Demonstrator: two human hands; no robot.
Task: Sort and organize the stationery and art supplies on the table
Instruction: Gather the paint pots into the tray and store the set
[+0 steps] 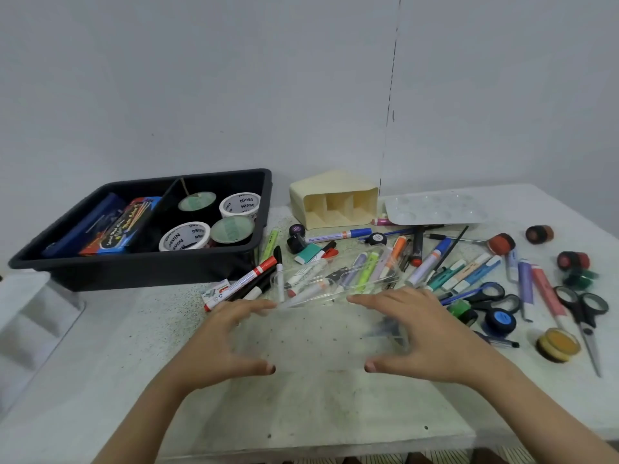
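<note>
At far left the black tray [140, 266] holds flat boxes [110, 229] in its left compartment and tape rolls [239, 204] in its right. The left hand [231, 333] and right hand [415, 329] curve at either end of a blurred clear box [318, 336] over the tabletop [301, 413]. The box's long axis runs left to right, and it is equally near both hands. Whether they grip it cannot be told. Beyond, a cream holder [321, 189] lies tipped and empty, with loose markers [432, 262] to the right.

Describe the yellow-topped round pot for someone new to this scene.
From the black tray on the left, cross to the clutter on the right. At its near edge, beside the long scissors' blades, sits the yellow-topped pot, the only yellow one among red, green and blue rounds.
</note>
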